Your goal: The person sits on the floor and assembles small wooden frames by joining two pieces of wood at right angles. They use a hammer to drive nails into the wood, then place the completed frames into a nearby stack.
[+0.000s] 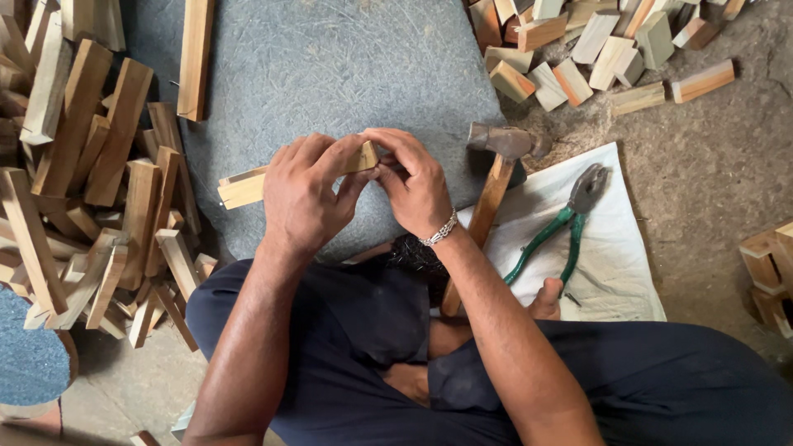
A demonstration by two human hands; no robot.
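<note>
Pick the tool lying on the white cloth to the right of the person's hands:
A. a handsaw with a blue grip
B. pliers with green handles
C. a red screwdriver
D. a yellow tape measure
B: green-handled pliers lie on the white cloth, just right of the wooden-handled hammer, while the left hand and right hand hold a wooden piece.

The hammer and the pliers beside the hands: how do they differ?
The hammer has a bare wooden handle; the pliers have green handles. The hammer has one blocky metal head, the pliers two handles spread apart below closed jaws. The hammer lies partly on the grey mat, the pliers wholly on the white cloth. Both lie untouched, heads pointing away from the person.
</note>
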